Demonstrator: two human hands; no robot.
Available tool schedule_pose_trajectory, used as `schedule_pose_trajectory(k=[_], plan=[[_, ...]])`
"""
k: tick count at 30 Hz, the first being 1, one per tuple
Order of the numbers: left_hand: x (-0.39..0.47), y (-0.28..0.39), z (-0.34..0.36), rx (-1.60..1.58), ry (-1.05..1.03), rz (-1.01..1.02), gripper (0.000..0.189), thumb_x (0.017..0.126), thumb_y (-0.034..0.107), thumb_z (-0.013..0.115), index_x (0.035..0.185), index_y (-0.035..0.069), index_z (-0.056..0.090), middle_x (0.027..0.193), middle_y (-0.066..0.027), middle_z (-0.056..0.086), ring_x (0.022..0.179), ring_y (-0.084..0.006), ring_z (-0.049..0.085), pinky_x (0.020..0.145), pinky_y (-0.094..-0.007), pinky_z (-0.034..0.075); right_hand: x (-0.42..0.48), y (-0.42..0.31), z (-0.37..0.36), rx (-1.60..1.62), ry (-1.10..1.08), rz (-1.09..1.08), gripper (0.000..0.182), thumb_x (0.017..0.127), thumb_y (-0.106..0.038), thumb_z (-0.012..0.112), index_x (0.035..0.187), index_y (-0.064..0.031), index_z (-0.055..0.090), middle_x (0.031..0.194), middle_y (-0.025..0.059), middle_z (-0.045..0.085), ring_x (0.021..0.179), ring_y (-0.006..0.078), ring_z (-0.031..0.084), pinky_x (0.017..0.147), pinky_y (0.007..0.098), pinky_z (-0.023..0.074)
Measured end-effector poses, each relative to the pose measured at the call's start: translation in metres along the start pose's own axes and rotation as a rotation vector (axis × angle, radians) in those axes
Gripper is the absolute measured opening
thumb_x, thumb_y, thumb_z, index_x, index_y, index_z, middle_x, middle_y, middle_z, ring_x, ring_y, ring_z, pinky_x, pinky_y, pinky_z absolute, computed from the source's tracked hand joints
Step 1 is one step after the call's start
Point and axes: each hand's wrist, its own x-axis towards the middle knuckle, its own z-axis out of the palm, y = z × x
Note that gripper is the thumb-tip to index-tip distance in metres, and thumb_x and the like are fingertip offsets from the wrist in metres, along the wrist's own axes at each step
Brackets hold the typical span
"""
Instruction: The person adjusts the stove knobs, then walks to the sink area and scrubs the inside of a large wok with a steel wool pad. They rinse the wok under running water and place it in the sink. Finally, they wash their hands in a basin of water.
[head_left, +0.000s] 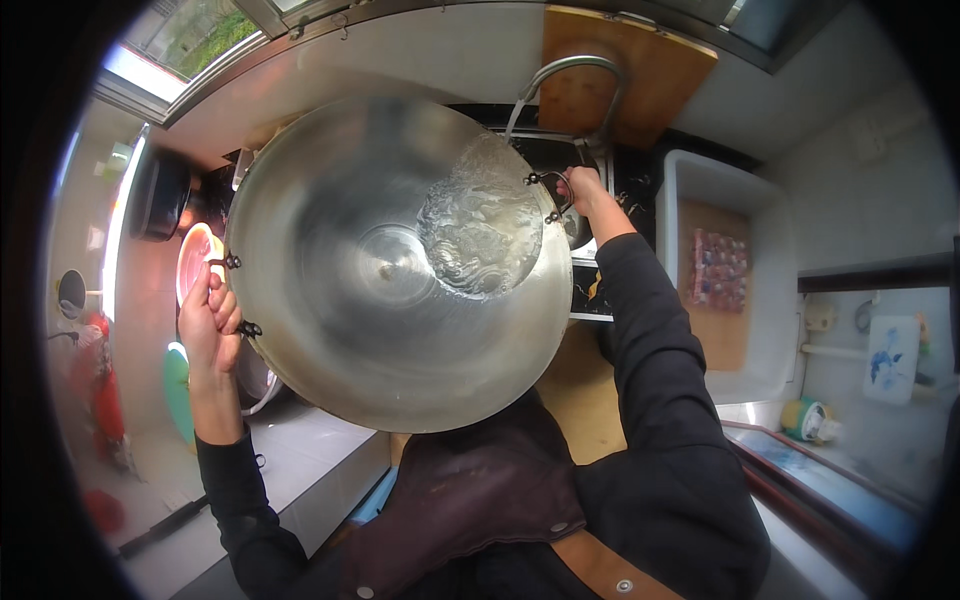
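Observation:
A very large metal wok (337, 360) fills the middle of the view, raised over the sink and tilted to the right. My left hand (210, 319) grips its left loop handle, which is fixed by dark knobs. On the far right side, my right hand (583, 191) is closed around the other loop handle (567, 196). Water (484, 232) pools and swirls in the right part of the wok. A thin stream runs from the curved metal faucet (577, 61) to the wok's far right rim. The sink (551, 146) is mostly hidden beneath the wok.
Behind the faucet leans a wooden cutting board (630, 82). To the right stands a deep white plastic tub (772, 217) with a patterned item inside. A pink basin (193, 259), a green round item (178, 390) and a black pot (163, 195) are at left.

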Motion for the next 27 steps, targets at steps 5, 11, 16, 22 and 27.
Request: schedule_pose_trajectory(k=[5, 11, 16, 22, 27], plan=[[-0.031, 0.013, 0.041, 0.029, -0.111, 0.047, 0.022, 0.102, 0.023, 0.044, 0.086, 0.009, 0.049, 0.057, 0.0061, 0.034, 0.041, -0.003, 0.024, 0.035, -0.0192, 0.02, 0.005, 0.022, -0.004, 0.016, -0.057, 0.049, 0.024, 0.098, -0.025, 0.045, 0.093, -0.0065, 0.059, 0.083, 0.0078, 0.061, 0.067, 0.0186, 0.058, 0.063, 0.0322, 0.0489], [-0.023, 0.034, 0.069, 0.034, -0.362, 0.001, 0.016, 0.103, 0.018, 0.042, 0.098, 0.005, 0.051, 0.069, 0.0043, 0.039, 0.049, -0.0034, 0.031, 0.041, -0.0181, 0.025, -0.045, -0.02, -0.012, -0.234, 0.088, -0.162, 0.046, 0.095, -0.024, 0.052, 0.134, -0.0008, 0.045, 0.133, 0.015, 0.051, 0.123, 0.025, 0.047, 0.101, 0.0473, 0.0332], [-0.034, 0.054, 0.138, 0.094, -0.407, 0.0, 0.015, 0.102, 0.013, 0.043, 0.102, -0.001, 0.048, 0.08, -0.0013, 0.048, 0.066, -0.0072, 0.041, 0.057, -0.022, 0.036, -0.135, -0.054, -0.025, -0.166, -0.103, -0.292, 0.032, 0.092, -0.015, 0.053, 0.119, 0.0021, 0.054, 0.107, 0.0117, 0.063, 0.103, 0.0199, 0.058, 0.092, 0.0325, 0.0445], [-0.064, 0.067, 0.212, 0.181, -0.428, 0.113, 0.019, 0.099, 0.005, 0.044, 0.107, -0.011, 0.046, 0.087, -0.01, 0.049, 0.073, -0.0129, 0.047, 0.062, -0.0246, 0.044, -0.21, -0.058, -0.099, -0.084, -0.161, -0.34, 0.028, 0.096, -0.026, 0.053, 0.117, -0.0084, 0.057, 0.108, 0.0033, 0.067, 0.097, 0.0129, 0.061, 0.083, 0.0307, 0.0384], [-0.046, 0.064, 0.205, 0.174, -0.488, 0.098, 0.012, 0.097, 0.003, 0.044, 0.101, -0.008, 0.048, 0.081, -0.0061, 0.049, 0.067, -0.0106, 0.046, 0.058, -0.022, 0.041, -0.248, -0.046, -0.12, 0.037, -0.19, -0.419, 0.026, 0.095, -0.026, 0.055, 0.114, -0.0076, 0.058, 0.104, 0.0046, 0.068, 0.098, 0.0139, 0.062, 0.082, 0.0301, 0.0392]])
